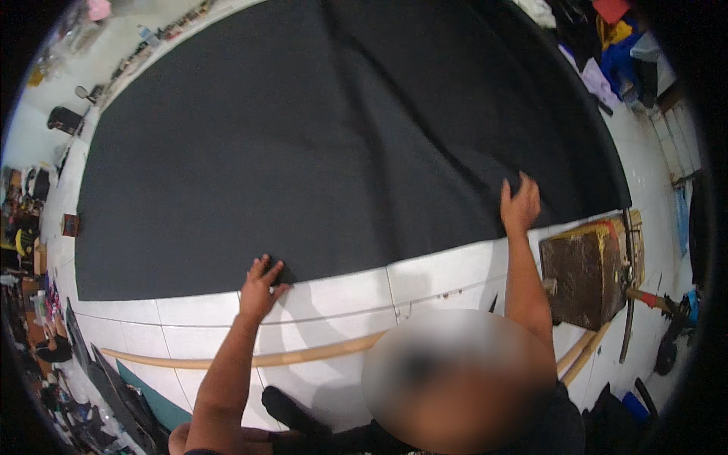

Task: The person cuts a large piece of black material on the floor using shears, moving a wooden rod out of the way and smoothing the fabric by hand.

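A large black cloth [326, 144] lies spread flat over a white tiled floor [341, 303]. My left hand [260, 287] rests with fingers spread on the cloth's near edge, left of centre. My right hand [519, 203] presses flat on the cloth near its right near corner, fingers apart. Neither hand holds anything. Folds run across the cloth toward its far right part.
A long pale wooden stick [303, 355] lies on the tiles close to me. A brown wooden block [584, 273] sits at the right, with a long metal tool [629, 288] beside it. Piled coloured fabrics [614, 45] lie at the far right; clutter lines the left edge.
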A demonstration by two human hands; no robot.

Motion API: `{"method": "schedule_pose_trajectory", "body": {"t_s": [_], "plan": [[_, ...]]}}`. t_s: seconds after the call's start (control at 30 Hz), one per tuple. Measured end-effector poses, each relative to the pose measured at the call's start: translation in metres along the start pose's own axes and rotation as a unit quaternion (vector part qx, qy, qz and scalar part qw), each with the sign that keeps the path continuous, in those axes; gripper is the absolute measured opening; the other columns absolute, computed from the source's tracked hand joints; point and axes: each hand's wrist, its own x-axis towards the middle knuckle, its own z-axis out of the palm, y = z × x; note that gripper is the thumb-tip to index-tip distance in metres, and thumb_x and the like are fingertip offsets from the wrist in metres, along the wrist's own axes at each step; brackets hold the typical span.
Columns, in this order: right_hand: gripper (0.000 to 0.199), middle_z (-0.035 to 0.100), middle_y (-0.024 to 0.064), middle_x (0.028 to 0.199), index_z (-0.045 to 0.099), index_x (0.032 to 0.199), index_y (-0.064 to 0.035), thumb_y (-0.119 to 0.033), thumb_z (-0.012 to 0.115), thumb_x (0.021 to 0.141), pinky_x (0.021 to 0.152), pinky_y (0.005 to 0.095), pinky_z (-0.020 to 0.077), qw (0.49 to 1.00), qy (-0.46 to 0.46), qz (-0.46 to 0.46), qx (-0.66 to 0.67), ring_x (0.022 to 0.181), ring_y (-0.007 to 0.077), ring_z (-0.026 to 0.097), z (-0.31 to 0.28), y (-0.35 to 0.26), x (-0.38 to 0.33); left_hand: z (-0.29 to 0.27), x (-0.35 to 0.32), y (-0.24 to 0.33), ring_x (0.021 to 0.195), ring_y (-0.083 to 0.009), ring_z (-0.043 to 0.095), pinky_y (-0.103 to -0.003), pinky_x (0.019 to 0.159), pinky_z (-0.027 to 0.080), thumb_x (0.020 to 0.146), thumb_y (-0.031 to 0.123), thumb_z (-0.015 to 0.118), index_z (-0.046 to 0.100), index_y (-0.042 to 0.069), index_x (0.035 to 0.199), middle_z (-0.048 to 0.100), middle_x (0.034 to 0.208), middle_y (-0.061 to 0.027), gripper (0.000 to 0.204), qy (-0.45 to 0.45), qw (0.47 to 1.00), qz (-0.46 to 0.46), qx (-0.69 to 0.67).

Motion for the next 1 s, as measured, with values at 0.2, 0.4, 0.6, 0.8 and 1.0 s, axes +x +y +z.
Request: {"method": "schedule_pose_trajectory", "body": {"t_s": [0.2,0.4,0.6,0.8,1.0], "plan": [[0.083,0.021,0.0177,0.160,0.026,0.155,-0.0227,-0.074,0.037,0.091,0.115,0.0614,0.0212,0.946,-0.282,0.146,-0.069,0.147,0.0403,0.021,0.051,-0.004,0.067,-0.013,0.006,0.026,0.140,-0.0382,0.038,-0.045,0.112,0.038,0.078,0.027,0.081,0.061,0.017,0.133,0.042,0.150,-0.0189,0.059,0.002,1.000,-0.007,0.009],[0.097,0.010,0.0143,0.163,0.017,0.157,-0.0306,-0.087,0.035,0.080,0.115,0.0669,0.0131,0.923,-0.324,0.150,-0.143,0.149,0.0403,0.010,0.076,0.003,0.089,-0.012,0.009,0.022,0.138,-0.0398,0.040,-0.049,0.111,0.037,0.079,0.030,0.080,0.062,0.017,0.132,0.044,0.149,-0.0179,0.057,0.006,1.000,-0.008,0.017],[0.101,0.012,0.0156,0.163,0.019,0.156,-0.0307,-0.089,0.039,0.076,0.114,0.0663,0.0158,0.923,-0.332,0.155,-0.118,0.149,0.0400,0.011,0.074,0.015,0.096,-0.002,0.003,0.023,0.140,-0.0391,0.038,-0.053,0.112,0.035,0.080,0.028,0.079,0.061,0.019,0.133,0.043,0.150,-0.0169,0.057,0.000,1.000,-0.014,0.027],[0.086,0.023,0.0198,0.159,0.029,0.154,-0.0192,-0.076,0.038,0.090,0.114,0.0624,0.0191,0.931,-0.287,0.149,-0.168,0.147,0.0390,0.020,0.053,0.002,0.069,-0.001,-0.004,0.011,0.137,-0.0380,0.042,-0.053,0.109,0.037,0.080,0.033,0.079,0.062,0.020,0.133,0.045,0.148,-0.0168,0.057,0.039,0.997,0.015,0.059],[0.064,0.037,0.0226,0.150,0.041,0.145,-0.0107,-0.049,0.053,0.095,0.110,0.0553,0.0304,0.983,-0.141,0.036,-0.112,0.139,0.0394,0.034,0.028,-0.005,0.036,0.001,0.002,0.016,0.138,-0.0394,0.040,-0.054,0.110,0.035,0.084,0.036,0.075,0.061,0.021,0.134,0.045,0.149,-0.0167,0.054,0.032,0.999,0.012,0.030]]}}
